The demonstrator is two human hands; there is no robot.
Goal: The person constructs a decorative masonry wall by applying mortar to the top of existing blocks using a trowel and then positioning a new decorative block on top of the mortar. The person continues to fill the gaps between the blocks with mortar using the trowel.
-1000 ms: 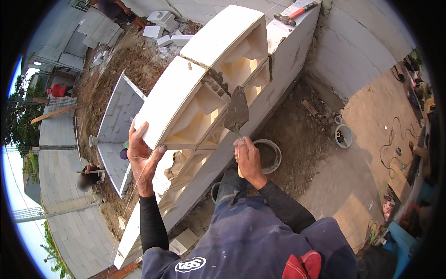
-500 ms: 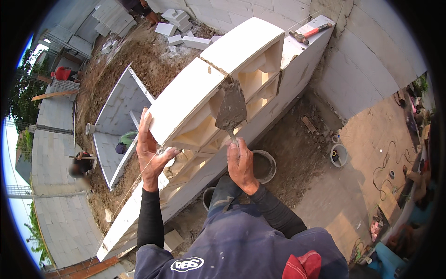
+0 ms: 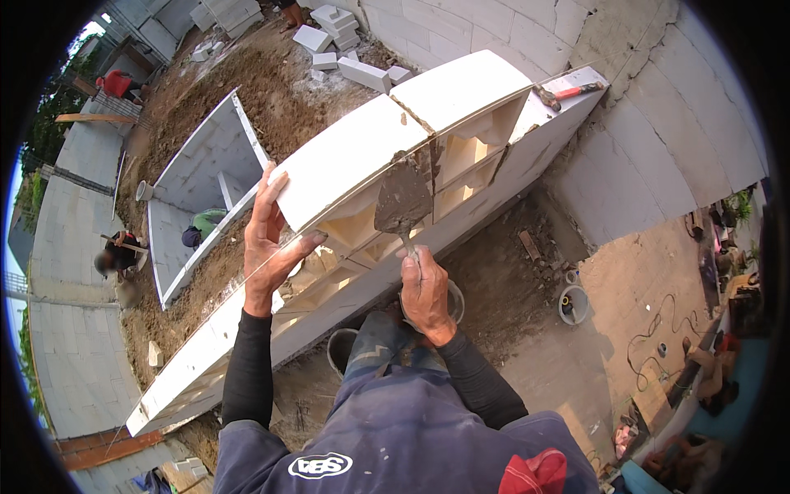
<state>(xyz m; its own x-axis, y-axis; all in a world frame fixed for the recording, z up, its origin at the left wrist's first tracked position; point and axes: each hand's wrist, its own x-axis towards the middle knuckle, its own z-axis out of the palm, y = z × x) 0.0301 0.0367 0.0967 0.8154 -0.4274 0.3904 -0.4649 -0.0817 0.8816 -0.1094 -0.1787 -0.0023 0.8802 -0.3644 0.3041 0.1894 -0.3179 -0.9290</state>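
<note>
My left hand (image 3: 270, 243) grips the near end of a white ventilation block (image 3: 350, 160), fingers along its far edge and thumb at the near face. In my right hand (image 3: 428, 296) is a trowel (image 3: 403, 198), held by its handle with the mortar-smeared blade pointing up. The blade lies against the block's open face, just left of the mortar joint. Past that joint sits a second ventilation block (image 3: 465, 86). Both blocks rest on a low white block wall (image 3: 510, 177), and a thin string line runs beside my left hand.
A hammer with a red handle (image 3: 568, 95) lies on the wall's far end. Buckets (image 3: 573, 305) stand on the ground to the right and by my legs. Loose white blocks (image 3: 362, 74) are piled beyond. A person in green (image 3: 207, 226) and other people are on the left.
The view has shifted, so the wall appears farther right and the ground higher. The trowel blade has moved slightly left of the joint. My left hand stays at the block's end.
</note>
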